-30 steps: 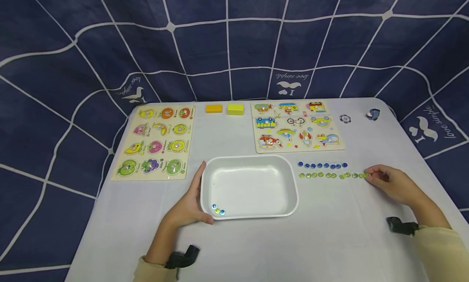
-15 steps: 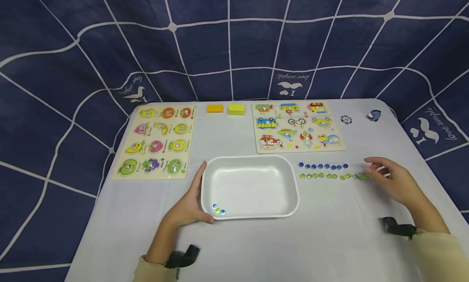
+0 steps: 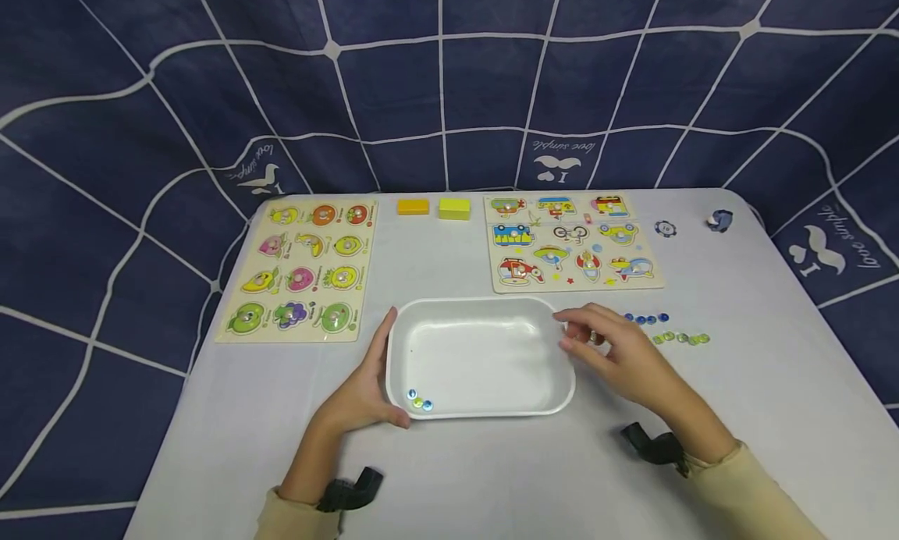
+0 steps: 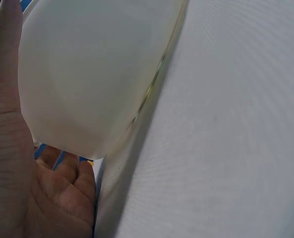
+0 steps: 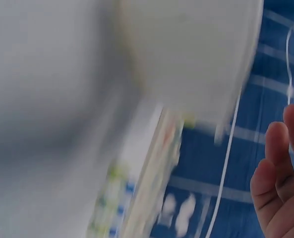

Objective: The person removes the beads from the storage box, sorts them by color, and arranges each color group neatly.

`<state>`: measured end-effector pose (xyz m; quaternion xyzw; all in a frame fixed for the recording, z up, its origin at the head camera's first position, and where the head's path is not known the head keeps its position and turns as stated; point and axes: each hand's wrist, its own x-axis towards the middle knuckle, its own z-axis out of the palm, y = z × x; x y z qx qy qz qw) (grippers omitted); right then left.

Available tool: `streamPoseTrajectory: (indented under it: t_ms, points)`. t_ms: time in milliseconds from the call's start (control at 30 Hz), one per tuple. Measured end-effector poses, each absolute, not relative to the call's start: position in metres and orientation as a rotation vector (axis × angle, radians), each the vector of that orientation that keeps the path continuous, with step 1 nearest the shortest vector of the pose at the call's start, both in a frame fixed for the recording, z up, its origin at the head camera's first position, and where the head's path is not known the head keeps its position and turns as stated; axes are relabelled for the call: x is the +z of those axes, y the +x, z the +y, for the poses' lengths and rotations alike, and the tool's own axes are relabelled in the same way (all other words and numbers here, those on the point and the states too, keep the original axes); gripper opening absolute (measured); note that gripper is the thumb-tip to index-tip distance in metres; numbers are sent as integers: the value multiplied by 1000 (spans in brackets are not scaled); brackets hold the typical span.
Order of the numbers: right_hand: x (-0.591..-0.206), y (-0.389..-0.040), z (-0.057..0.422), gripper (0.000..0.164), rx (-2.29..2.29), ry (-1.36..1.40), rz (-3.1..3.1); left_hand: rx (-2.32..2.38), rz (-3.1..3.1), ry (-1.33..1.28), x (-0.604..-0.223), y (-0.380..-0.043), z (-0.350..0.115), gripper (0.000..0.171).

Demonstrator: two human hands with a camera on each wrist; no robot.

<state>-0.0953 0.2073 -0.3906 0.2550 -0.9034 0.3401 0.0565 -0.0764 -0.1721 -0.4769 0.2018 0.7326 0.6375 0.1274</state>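
Observation:
A white tray [image 3: 485, 411] sits on the table, with two blue gems and a yellow-green gem [image 3: 417, 403] in its near left corner. My left hand [image 3: 358, 392] holds its left end, thumb round the near corner and fingers along the side; the tray wall [image 4: 87, 74] fills much of the left wrist view. Over the right rim hovers my right hand [image 3: 618, 360], thumb and index finger apart, with no gem visible between them. Its fingers [image 5: 278, 158] look loosely bent in the right wrist view. It partly hides a row of blue gems [image 3: 651, 319] and one of green gems [image 3: 683, 338].
A fruit puzzle board [image 3: 298, 275] lies at left, a vehicle puzzle board [image 3: 569, 247] behind the tray. An orange block [image 3: 413, 207] and yellow block [image 3: 454, 208] sit at the back edge. A round chip [image 3: 665, 229] and small blue figure [image 3: 719, 221] lie back right.
My right hand has left the right end of the green gem row, lifting slightly, and has moved left to the tray's right rim. The left hand and the tray have stayed put.

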Motion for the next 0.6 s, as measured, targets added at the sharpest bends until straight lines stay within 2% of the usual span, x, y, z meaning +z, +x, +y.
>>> streamPoseTrajectory:
  t_ms: [333,600]
  points:
    - [-409,-96,112,28,1053,1207,-2995,1849,2144,594,-477,-76,-174,147]
    - [-419,-102,72,25,875,1426,-3066,1824,2160,580,-478,-77,-174,146]
